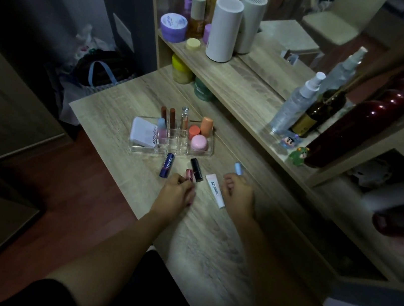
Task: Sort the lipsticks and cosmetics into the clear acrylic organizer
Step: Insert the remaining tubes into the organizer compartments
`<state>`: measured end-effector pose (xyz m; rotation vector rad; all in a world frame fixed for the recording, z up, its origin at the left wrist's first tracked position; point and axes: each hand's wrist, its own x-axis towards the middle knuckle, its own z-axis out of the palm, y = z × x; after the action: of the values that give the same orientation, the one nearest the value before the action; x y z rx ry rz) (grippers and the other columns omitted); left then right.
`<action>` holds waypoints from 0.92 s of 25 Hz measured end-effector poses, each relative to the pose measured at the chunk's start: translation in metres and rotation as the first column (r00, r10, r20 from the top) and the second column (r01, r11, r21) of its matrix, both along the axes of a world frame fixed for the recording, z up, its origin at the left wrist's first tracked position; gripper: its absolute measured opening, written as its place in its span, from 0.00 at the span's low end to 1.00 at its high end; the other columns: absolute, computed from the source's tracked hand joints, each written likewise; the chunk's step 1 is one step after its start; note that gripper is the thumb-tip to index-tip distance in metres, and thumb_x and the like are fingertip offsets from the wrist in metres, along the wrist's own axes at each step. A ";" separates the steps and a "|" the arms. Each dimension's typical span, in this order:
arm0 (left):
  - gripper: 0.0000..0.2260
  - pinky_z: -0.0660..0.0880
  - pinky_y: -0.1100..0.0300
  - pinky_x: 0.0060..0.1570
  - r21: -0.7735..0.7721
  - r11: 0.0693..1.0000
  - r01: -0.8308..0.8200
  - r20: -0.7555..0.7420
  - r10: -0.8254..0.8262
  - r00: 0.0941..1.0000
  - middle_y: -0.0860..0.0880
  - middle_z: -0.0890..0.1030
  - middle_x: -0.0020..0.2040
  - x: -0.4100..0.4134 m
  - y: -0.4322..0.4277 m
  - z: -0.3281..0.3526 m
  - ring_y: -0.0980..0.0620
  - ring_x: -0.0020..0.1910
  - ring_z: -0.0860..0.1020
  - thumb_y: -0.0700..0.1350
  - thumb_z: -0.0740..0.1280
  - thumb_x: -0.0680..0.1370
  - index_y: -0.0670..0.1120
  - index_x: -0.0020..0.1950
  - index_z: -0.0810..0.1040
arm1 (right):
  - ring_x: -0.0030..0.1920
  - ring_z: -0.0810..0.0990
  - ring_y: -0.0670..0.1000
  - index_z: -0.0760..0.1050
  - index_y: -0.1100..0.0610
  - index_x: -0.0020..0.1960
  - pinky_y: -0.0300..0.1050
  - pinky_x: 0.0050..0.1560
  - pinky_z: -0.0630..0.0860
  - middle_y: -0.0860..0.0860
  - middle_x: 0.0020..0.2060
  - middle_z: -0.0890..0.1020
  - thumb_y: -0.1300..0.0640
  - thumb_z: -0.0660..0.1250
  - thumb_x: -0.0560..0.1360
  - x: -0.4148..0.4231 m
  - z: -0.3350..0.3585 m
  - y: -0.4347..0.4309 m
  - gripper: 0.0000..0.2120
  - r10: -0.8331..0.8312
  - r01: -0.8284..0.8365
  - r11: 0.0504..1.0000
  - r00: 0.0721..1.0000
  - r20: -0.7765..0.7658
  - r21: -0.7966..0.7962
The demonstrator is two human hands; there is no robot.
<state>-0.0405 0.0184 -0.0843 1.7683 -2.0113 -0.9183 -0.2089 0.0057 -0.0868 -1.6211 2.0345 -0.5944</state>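
The clear acrylic organizer (pixel 143 150) stands on the wooden desk and holds a white compact, two brown-red tubes, a clear vial, two orange items and a pink jar. In front of it lie a blue Nivea stick (pixel 166 165), a black lipstick (pixel 196 169) and a white lip tube (pixel 215 191). My left hand (pixel 176 196) is closed around a small pink lipstick (pixel 188 174) on the desk. Fingers of my right hand (pixel 238 195) pinch a light blue stick (pixel 239 169), which pokes out beyond them.
A raised shelf behind the organizer carries a white cylinder (pixel 223 29), a purple jar (pixel 173 27), spray bottles (pixel 296 102), a dark red bottle (pixel 351 128) and small figurines (pixel 298 155). A mirror backs the shelf. The desk's left edge drops to the floor, where a bag (pixel 97 77) sits.
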 end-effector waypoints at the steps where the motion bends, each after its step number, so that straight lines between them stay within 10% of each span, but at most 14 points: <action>1: 0.12 0.65 0.80 0.37 -0.003 1.000 0.000 0.001 0.000 1.000 0.44 0.74 0.52 0.001 0.002 0.001 0.57 0.39 0.69 0.39 0.62 0.80 0.34 0.59 0.76 | 0.48 0.81 0.53 0.77 0.60 0.54 0.45 0.51 0.79 0.55 0.48 0.83 0.60 0.67 0.74 0.004 0.000 0.001 0.09 0.055 -0.055 0.998 0.998 0.004 -0.004; 9: 0.14 0.79 0.51 0.47 0.084 0.969 -0.232 -0.039 0.236 0.971 0.40 0.79 0.52 -0.003 -0.001 0.002 0.42 0.45 0.80 0.48 0.67 0.76 0.41 0.56 0.71 | 0.53 0.82 0.55 0.77 0.60 0.56 0.43 0.53 0.76 0.57 0.52 0.84 0.60 0.73 0.70 0.005 0.001 0.006 0.16 -0.175 0.147 0.972 0.974 0.142 0.185; 16: 0.19 0.76 0.54 0.49 0.206 0.946 -0.252 -0.058 0.268 0.962 0.41 0.80 0.50 -0.004 -0.006 0.017 0.43 0.48 0.80 0.43 0.69 0.74 0.41 0.63 0.71 | 0.46 0.83 0.52 0.78 0.58 0.52 0.47 0.49 0.80 0.55 0.50 0.85 0.61 0.74 0.67 0.010 0.004 0.016 0.14 -0.257 0.178 0.940 0.930 0.262 0.291; 23: 0.10 0.75 0.57 0.38 -0.123 0.948 -0.295 -0.308 0.246 0.919 0.50 0.78 0.41 0.030 -0.050 0.070 0.51 0.38 0.78 0.39 0.68 0.74 0.42 0.53 0.74 | 0.39 0.77 0.36 0.76 0.58 0.58 0.27 0.37 0.75 0.46 0.45 0.81 0.58 0.69 0.74 0.038 0.059 -0.029 0.14 -0.162 0.154 0.986 0.849 0.504 0.058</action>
<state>-0.0107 -0.0321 -0.0140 1.6583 -1.5644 -0.8361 -0.1709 -0.0231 -0.0278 -1.1303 1.7682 -0.9503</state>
